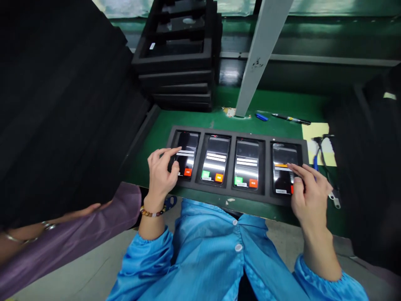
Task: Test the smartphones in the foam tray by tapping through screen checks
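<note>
A black foam tray (202, 190) lies along the front of the green table, with several lit phones in its slots. Over the leftmost phone (187, 146) is my left hand (163, 171), fingers apart, its index fingertip at the screen. My right hand (310, 192) is over the rightmost phone (283, 177), the index fingertip at an orange bar on the screen and nothing held. Between my hands, one phone (216, 161) shows green and orange buttons, and another phone (246, 165) shows green and red ones.
Stacked foam trays (175, 62) stand behind on the left. A grey post (260, 54) rises at the back. A pen (291, 119), blue cap (262, 117), yellow paper (328, 159) and cable lie right. Dark stacks flank both sides; a purple sleeve (103, 217) reaches in from the left.
</note>
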Tool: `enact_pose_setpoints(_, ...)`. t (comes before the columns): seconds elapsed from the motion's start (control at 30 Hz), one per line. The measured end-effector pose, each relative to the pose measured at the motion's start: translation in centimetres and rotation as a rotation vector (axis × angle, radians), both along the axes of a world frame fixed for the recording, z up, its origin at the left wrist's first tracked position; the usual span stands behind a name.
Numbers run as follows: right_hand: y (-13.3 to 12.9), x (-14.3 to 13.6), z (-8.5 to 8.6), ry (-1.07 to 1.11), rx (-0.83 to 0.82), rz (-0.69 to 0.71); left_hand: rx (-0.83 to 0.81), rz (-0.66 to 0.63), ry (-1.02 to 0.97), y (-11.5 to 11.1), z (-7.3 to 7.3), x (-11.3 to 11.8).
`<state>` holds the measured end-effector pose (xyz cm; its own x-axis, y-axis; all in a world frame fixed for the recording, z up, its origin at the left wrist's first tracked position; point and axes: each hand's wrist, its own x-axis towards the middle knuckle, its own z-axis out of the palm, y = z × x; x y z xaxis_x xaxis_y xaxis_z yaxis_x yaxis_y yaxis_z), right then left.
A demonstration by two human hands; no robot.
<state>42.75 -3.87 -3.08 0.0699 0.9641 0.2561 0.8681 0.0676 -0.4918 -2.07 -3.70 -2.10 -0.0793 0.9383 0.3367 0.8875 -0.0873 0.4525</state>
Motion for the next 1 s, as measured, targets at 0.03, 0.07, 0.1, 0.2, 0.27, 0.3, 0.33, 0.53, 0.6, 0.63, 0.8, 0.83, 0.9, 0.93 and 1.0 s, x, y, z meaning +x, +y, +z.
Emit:
enact_pose_setpoints(0.03, -0.1, 0.2, 0.1, 0.013, 0.01, -0.026, 0.001, 0.035, -0.008, 0.0, 0.0, -0.2)
enact_pose_setpoints(0.07, -0.2, 0.4, 0.3, 0.024, 0.014, -0.055, -0.005, 0.063, -0.013, -0.1, 0.0, -0.4)
enact_pose_setpoints(0.1, -0.4, 0.7, 0.4, 0.029, 0.014, -0.079, -0.017, 0.077, -0.016, -0.1, 0.0, -0.5)
enact_pose_setpoints(0.2, -0.5, 1.0, 0.4, -0.006, -0.011, -0.048, -0.083, 0.051, 0.007, -0.1, 0.1, -0.7)
enact_pose_setpoints(0.27, -0.1, 0.7, 0.1, -0.054, -0.023, 0.018, -0.128, 0.023, 0.034, 0.1, 0.2, -0.2)
enact_pose_setpoints(0.3, 0.2, 0.3, -0.1, -0.078, -0.026, 0.032, -0.148, 0.015, 0.044, 0.3, 0.3, 0.2)
enact_pose_setpoints(0.33, 0.6, -0.1, -0.3, -0.101, -0.031, 0.031, -0.167, 0.008, 0.049, 0.6, 0.3, 0.6)
enact_pose_setpoints(0.53, 2.8, -2.4, -0.9, -0.191, -0.077, -0.043, -0.235, 0.029, 0.015, 2.9, 0.6, 1.8)
enact_pose_setpoints(0.6, 3.0, -2.3, -0.6, -0.171, -0.096, -0.075, -0.262, 0.016, 0.008, 3.3, 0.8, 1.6)
enact_pose_setpoints(0.63, 3.1, -2.0, -0.4, -0.154, -0.108, -0.095, -0.27, 0.018, 0.002, 3.3, 1.0, 1.6)
enact_pose_setpoints(0.8, 3.5, 1.0, 0.4, 0.073, -0.194, -0.204, -0.257, 0.01, -0.014, 3.3, 1.2, 1.7)
enact_pose_setpoints(0.83, 3.5, 1.7, 0.5, 0.165, -0.209, -0.214, -0.254, -0.002, -0.012, 3.4, 1.2, 1.7)
enact_pose_setpoints(0.9, 3.4, 2.5, 0.5, 0.333, -0.223, -0.221, -0.235, -0.003, -0.017, 3.6, 1.1, 1.7)
enact_pose_setpoints(0.93, 3.3, 2.7, 0.4, 0.373, -0.221, -0.221, -0.213, 0.007, -0.027, 3.8, 1.1, 1.6)
enact_pose_setpoints(1.0, 3.1, 2.3, 0.4, 0.309, -0.191, -0.214, -0.149, 0.031, -0.076, 4.1, 0.9, 0.9)
